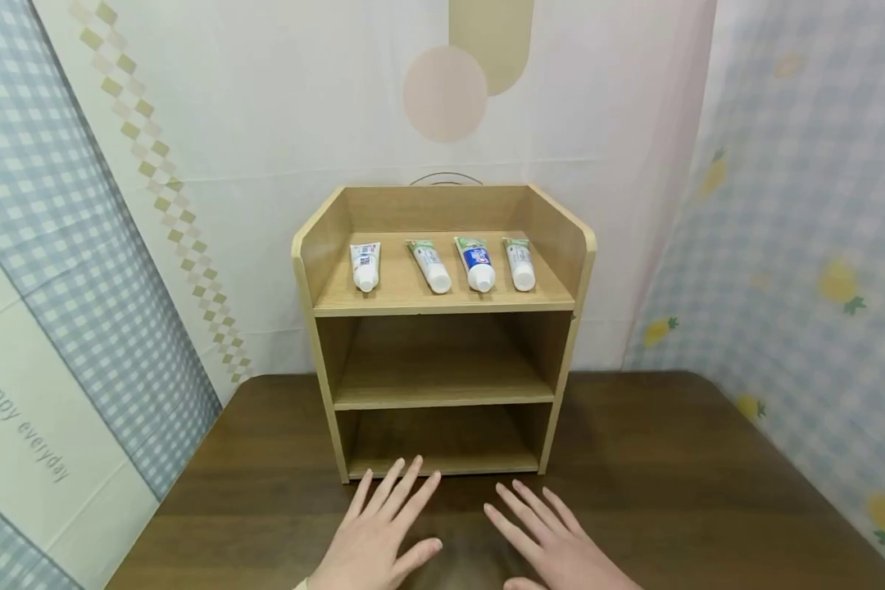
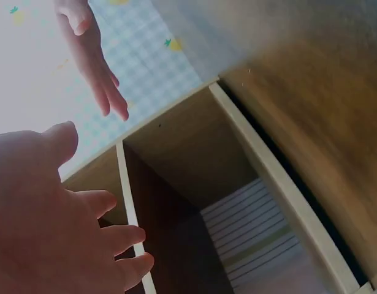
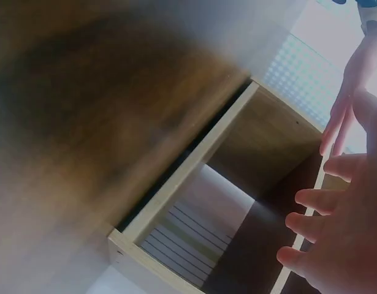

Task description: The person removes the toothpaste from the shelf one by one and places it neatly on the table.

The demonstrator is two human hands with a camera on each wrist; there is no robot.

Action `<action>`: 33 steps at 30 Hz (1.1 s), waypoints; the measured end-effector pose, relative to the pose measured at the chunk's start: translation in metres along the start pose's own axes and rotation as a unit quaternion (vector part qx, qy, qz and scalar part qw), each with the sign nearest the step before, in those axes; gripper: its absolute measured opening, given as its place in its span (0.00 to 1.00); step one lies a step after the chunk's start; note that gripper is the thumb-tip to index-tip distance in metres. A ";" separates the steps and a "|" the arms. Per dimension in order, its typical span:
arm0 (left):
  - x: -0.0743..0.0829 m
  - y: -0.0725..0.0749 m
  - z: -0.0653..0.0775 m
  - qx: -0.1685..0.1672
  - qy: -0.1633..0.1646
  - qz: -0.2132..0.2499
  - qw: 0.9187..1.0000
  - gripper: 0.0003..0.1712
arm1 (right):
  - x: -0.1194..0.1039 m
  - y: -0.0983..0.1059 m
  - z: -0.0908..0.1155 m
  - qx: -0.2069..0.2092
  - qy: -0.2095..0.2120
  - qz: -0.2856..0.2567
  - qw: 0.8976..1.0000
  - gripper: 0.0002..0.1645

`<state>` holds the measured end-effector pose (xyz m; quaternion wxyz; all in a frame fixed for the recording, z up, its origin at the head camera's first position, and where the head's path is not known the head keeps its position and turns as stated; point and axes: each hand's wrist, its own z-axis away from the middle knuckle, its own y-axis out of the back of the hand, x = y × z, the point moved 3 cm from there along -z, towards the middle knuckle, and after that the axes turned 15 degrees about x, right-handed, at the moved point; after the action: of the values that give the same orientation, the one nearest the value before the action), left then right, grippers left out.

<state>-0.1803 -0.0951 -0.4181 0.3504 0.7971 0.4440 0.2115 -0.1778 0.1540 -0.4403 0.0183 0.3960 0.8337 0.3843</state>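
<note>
In the head view my left hand (image 1: 383, 528) hovers palm down with its fingers spread, just in front of the shelf's lowest board. My right hand (image 1: 556, 541) is held the same way to its right, holding nothing. A small wooden shelf (image 1: 442, 310) stands ahead of both hands. On its top board several toothpaste tubes lie in a row, caps toward me: a white one with blue print (image 1: 365, 264), a white-and-green one (image 1: 430, 266), a blue-labelled one (image 1: 477, 260) and another white-and-green one (image 1: 519, 264). Both wrist views show straight, empty fingers before the shelf's compartments.
The shelf stands on a dark brown wooden table (image 1: 656, 475). Raised side panels and a back panel (image 1: 442, 209) border its top board. A white curtain (image 1: 280, 98) hangs behind, with checked cloth (image 1: 796, 205) at the right and more at the left.
</note>
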 end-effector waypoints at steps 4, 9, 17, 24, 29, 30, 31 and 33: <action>-0.005 0.008 -0.007 -0.016 0.033 0.042 0.998 0.37 | 0.004 0.008 -0.013 -0.004 0.001 -0.015 1.000 0.51; -0.015 0.019 -0.018 -0.011 0.066 0.044 0.997 0.39 | 0.009 0.016 -0.027 0.014 -0.006 -0.015 1.000 0.47; -0.030 0.037 -0.034 0.052 0.113 0.056 0.991 0.42 | 0.020 0.025 -0.047 0.015 -0.067 -0.030 0.997 0.46; -0.044 0.048 -0.048 0.090 0.151 0.074 0.982 0.46 | 0.025 0.024 -0.054 0.009 -0.088 -0.041 0.995 0.46; -0.058 0.060 -0.061 0.129 0.161 0.072 0.976 0.50 | 0.030 0.027 -0.061 0.021 -0.090 -0.044 0.995 0.44; -0.061 0.062 -0.063 0.135 0.164 0.073 0.975 0.51 | 0.031 0.028 -0.063 0.025 -0.089 -0.044 0.995 0.43; -0.064 0.065 -0.065 0.139 0.167 0.074 0.973 0.52 | 0.032 0.030 -0.065 0.029 -0.087 -0.044 0.995 0.43; -0.071 0.069 -0.069 0.147 0.177 0.079 0.970 0.53 | 0.033 0.032 -0.070 0.034 -0.082 -0.044 0.995 0.43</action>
<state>-0.2226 -0.1550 -0.3222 0.1276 0.8222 0.4610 0.3085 -0.2033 0.1453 -0.3609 0.0898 0.3897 0.8586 0.3208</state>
